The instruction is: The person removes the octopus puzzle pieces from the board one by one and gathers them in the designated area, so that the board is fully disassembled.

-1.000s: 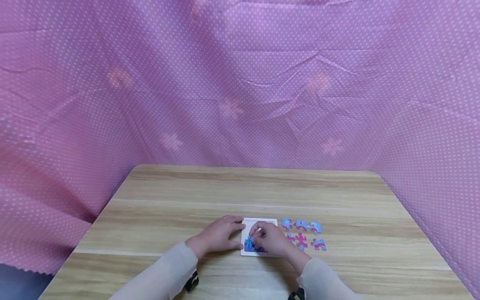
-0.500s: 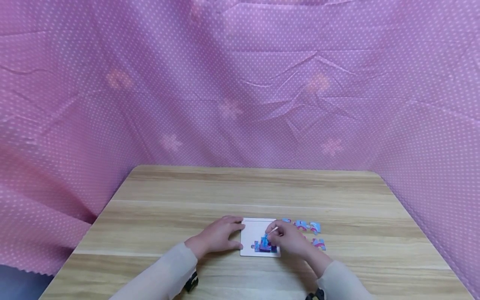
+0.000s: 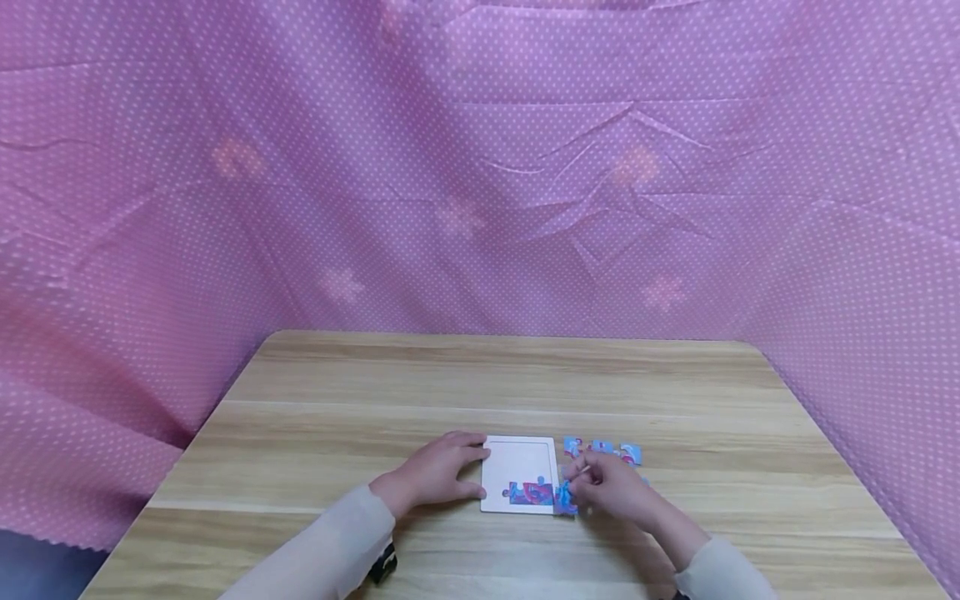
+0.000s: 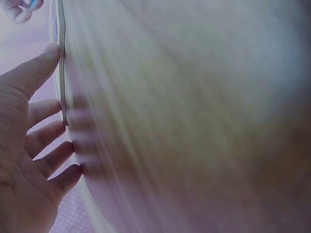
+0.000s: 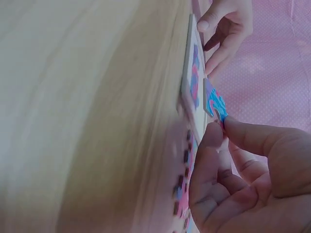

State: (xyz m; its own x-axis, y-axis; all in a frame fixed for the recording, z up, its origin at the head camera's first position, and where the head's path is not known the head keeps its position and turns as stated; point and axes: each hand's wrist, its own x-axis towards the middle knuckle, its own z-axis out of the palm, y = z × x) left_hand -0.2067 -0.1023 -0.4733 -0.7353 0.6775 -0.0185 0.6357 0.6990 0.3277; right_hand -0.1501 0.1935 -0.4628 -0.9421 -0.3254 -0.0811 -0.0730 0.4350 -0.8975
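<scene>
A white puzzle board (image 3: 513,461) lies on the table, with joined blue, pink and purple puzzle pieces (image 3: 531,493) along its near edge. My left hand (image 3: 438,471) rests against the board's left side, its fingers spread and touching the edge, as the left wrist view also shows along the board edge (image 4: 62,73). Just off the board's near right corner, my right hand (image 3: 615,487) pinches a blue and purple puzzle piece (image 5: 215,101) between thumb and forefinger. In the right wrist view that piece is lifted and tilted beside the board (image 5: 187,80).
Loose puzzle pieces (image 3: 630,454) lie in rows right of the board, partly hidden by my right hand. The wooden table (image 3: 480,375) ends at its far edge before a pink dotted cloth (image 3: 480,208), which also hangs at both sides.
My right hand has moved right with the pinched puzzle piece, from over the board's left part to past its right edge. Joined pieces on the board are uncovered. My left hand stays put.
</scene>
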